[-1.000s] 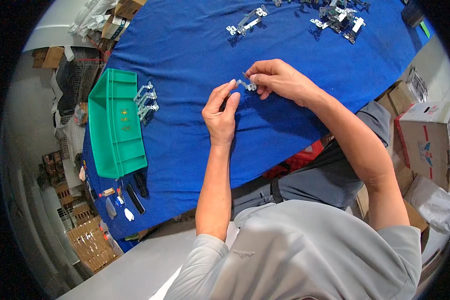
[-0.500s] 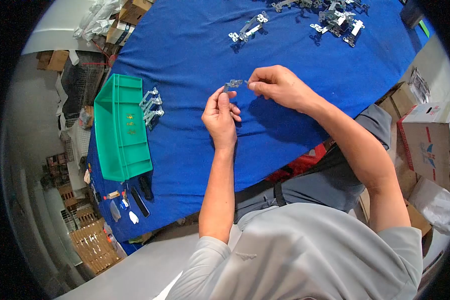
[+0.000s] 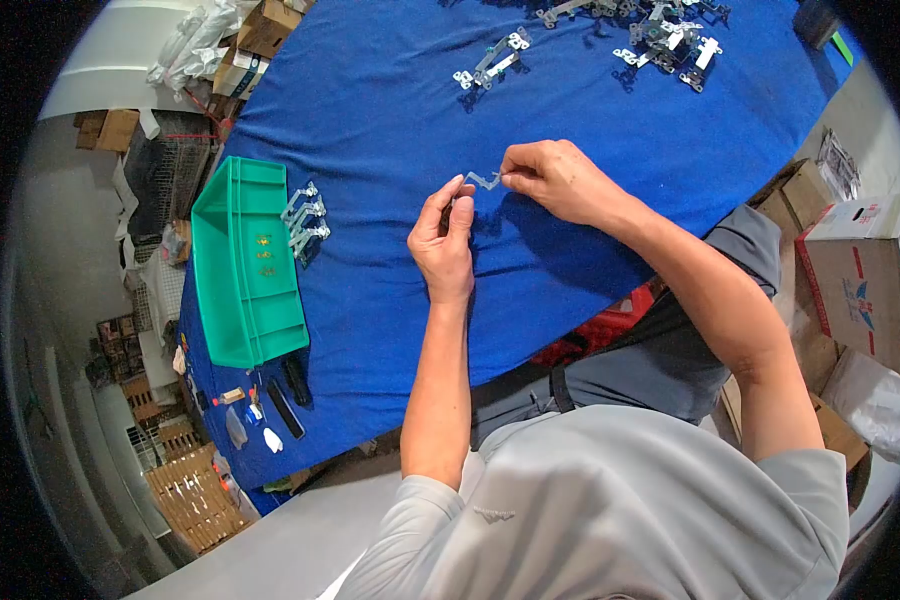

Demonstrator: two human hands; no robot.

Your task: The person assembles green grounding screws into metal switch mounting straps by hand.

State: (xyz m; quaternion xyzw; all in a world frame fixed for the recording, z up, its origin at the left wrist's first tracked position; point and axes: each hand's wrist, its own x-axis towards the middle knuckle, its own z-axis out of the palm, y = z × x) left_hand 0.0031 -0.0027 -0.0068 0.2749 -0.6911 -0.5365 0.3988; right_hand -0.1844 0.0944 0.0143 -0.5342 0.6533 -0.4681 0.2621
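Metal bracket, thin and zigzag, is held in the air above the blue-covered bench, well to the right of the green tray. The fingers of the left hand pinch its near end and those of the right hand pinch its other end, fingertips pressed together on the metal. Its long axis runs from hand to hand, crosswise to the tray's long side, one end pointing toward the tray. Both grips are fingertip-only on a small, slick piece, so a twist or a loosened pinch could let it slip and drop onto the cloth
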